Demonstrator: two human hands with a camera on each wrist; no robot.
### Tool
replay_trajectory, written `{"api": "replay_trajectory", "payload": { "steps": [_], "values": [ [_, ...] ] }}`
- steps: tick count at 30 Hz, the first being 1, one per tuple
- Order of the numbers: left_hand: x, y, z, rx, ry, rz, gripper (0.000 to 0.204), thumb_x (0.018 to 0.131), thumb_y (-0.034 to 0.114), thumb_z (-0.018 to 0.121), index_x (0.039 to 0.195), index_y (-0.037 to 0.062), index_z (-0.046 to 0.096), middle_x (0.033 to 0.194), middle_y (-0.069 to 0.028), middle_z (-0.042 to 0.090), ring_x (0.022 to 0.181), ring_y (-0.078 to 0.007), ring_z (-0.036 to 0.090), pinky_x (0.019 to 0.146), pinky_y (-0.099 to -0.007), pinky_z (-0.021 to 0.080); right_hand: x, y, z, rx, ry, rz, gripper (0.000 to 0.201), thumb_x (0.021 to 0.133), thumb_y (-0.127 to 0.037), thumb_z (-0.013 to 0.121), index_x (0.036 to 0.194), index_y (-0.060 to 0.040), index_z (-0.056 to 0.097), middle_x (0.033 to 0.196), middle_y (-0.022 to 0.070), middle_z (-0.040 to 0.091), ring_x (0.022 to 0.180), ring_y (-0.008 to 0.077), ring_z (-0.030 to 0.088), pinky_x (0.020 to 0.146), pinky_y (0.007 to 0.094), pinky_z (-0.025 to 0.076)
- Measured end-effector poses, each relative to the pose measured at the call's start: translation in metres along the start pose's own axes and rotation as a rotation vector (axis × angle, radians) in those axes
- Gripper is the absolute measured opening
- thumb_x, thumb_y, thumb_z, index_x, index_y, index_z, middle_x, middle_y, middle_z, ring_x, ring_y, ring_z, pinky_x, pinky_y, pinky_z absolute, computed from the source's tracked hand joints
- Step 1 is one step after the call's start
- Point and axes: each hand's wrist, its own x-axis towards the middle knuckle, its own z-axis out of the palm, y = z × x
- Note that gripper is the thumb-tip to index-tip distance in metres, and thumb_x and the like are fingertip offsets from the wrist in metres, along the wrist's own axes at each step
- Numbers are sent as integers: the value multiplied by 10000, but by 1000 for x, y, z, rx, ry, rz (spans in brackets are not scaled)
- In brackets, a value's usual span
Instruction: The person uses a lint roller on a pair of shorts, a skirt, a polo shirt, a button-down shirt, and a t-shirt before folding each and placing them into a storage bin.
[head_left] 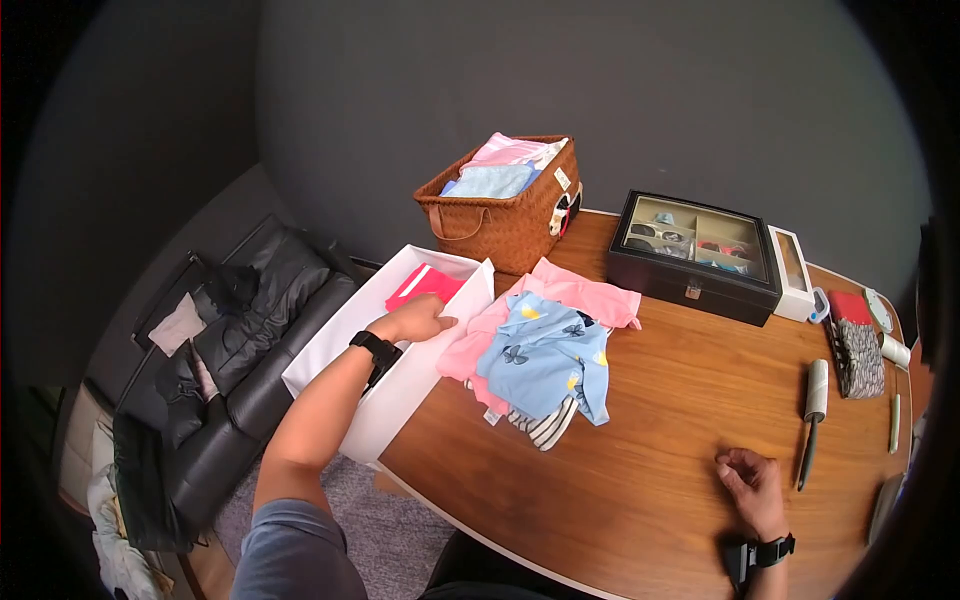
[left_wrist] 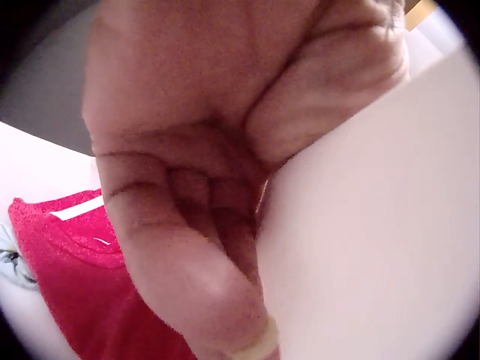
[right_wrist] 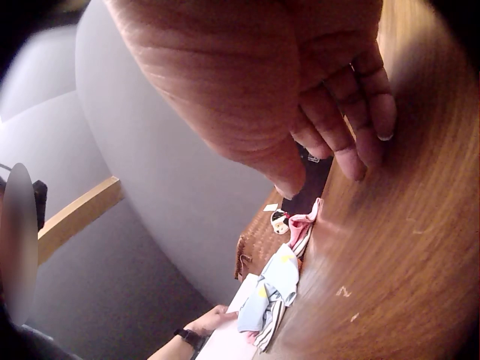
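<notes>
My left hand (head_left: 412, 320) (left_wrist: 187, 172) grips the near right wall of a white box (head_left: 392, 412) (left_wrist: 375, 225), thumb outside and fingers inside. Within the box lies a red garment with white stripes (head_left: 428, 286) (left_wrist: 82, 277), beside the fingers. Right of the box, a light blue patterned garment (head_left: 545, 352) (right_wrist: 282, 279) is heaped over a pink one (head_left: 600, 297) and a black-and-white striped one (head_left: 547, 428). My right hand (head_left: 757, 490) (right_wrist: 255, 82) rests on the wooden table (head_left: 640, 450) with loosely bent fingers, holding nothing.
Behind the box stands a brown woven basket (head_left: 500, 232) of folded clothes. A black display case (head_left: 690, 285) and a narrow white box (head_left: 792, 275) sit at the back. A lint roller (head_left: 815, 400) lies right, near a patterned pouch (head_left: 857, 360). A sofa (head_left: 270, 350) is left.
</notes>
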Motion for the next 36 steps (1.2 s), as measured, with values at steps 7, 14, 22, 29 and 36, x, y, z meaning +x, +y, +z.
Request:
{"api": "replay_trajectory", "payload": {
  "steps": [7,14,22,29,36],
  "values": [
    [2,-3,3,-11,-1,-48,632,965,485,516,699,-83,595,679,-247,583,581,-335,597,617,-460,476,1,1,0,0,-14,17,178,891,-63,697,1012,64,672,859,22,689,780,67,611,696,223,489],
    [-39,-21,-39,-383,-217,-279,805,920,724,405,838,-26,685,774,-130,678,656,-219,676,606,-318,566,0,-1,-2,-11,-21,25,185,893,-71,697,1021,58,666,863,22,688,783,69,610,695,229,487],
    [-144,-136,-25,414,320,-666,611,816,427,709,1196,-41,609,1141,-259,642,1007,-426,636,887,-468,523,3,7,4,55,30,-24,154,880,-71,700,960,55,664,749,15,648,702,67,584,660,232,478],
    [-184,-179,28,-859,442,-755,447,774,103,738,1192,-7,625,1005,-133,699,806,-276,697,595,-381,587,5,10,4,24,60,-31,177,886,-110,710,929,59,675,765,18,669,737,73,597,699,244,488],
    [-185,-198,67,-1270,646,-829,440,780,35,626,1214,-14,575,1044,-136,643,958,-289,657,807,-428,564,9,12,3,16,71,-10,182,884,-112,716,917,62,675,790,32,691,759,73,607,717,245,490]
  ]
}}
